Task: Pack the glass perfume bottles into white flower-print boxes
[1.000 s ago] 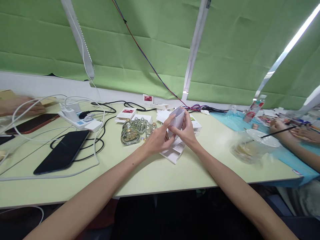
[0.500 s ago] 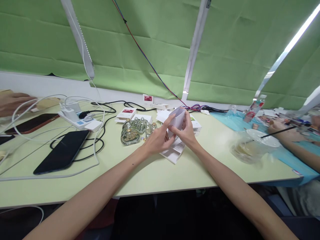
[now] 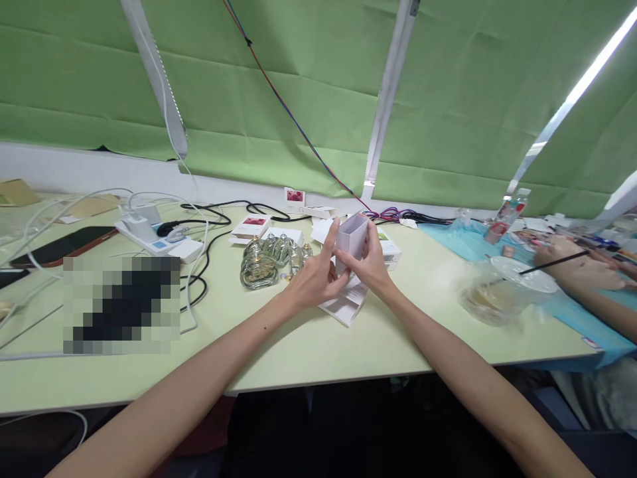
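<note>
Between my two hands stands a small white carton (image 3: 352,238), its top end open towards me so that the hollow inside shows. My left hand (image 3: 318,277) grips the carton's left side, index finger stretched up along it. On the other side my right hand (image 3: 372,260) holds it, with the thumb across the front. Below the hands lies a white unfolded carton (image 3: 344,307), partly covered by them. Several clear glass perfume bottles with gold-coloured tops (image 3: 259,265) sit to the left of my left hand.
White boxes with red pictures (image 3: 251,227) lie behind the bottles. A white box (image 3: 389,251) is behind my right hand. Left are a power strip (image 3: 149,240), cables and a pixelated dark patch. At right stand a lidded drink cup (image 3: 497,292) with a black straw and another person's hands (image 3: 572,262).
The carton between my hands has been squared up from a narrower shape, and its opening is wider. At the far left, another person's hand has gone from view.
</note>
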Tool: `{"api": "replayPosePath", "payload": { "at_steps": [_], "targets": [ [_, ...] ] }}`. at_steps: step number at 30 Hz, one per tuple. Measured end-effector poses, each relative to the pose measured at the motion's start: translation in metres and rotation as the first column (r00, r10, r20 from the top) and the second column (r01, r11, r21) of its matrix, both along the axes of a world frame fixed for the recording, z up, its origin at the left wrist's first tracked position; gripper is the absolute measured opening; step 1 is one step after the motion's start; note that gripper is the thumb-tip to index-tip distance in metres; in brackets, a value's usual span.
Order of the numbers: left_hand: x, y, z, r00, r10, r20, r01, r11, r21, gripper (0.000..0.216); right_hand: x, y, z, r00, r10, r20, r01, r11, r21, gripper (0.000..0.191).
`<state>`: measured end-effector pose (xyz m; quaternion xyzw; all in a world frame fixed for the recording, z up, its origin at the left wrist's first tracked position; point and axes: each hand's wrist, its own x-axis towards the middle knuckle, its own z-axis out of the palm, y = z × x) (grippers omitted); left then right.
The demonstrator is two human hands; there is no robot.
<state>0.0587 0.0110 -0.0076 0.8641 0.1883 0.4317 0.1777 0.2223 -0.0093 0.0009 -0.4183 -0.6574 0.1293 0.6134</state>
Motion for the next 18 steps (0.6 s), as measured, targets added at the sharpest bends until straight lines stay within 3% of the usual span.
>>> {"api": "replayPosePath", "payload": {
  "at_steps": [11, 18],
  "targets": [
    [-0.0012, -0.0021, 0.0027, 0.999, -0.025, 0.019, 0.025, 1.0, 0.0, 0.086, 0.0005, 0.0013, -0.0014, 1.0, -0.02, 0.006, 0.02, 1.0, -0.01, 0.082],
    [-0.0007, -0.0002, 0.0015, 0.999, -0.026, 0.029, 0.026, 0.999, 0.026, 0.082, -0.0002, -0.0001, -0.001, 0.999, 0.007, -0.034, -0.008, 1.0, -0.021, 0.087]
  ]
}}
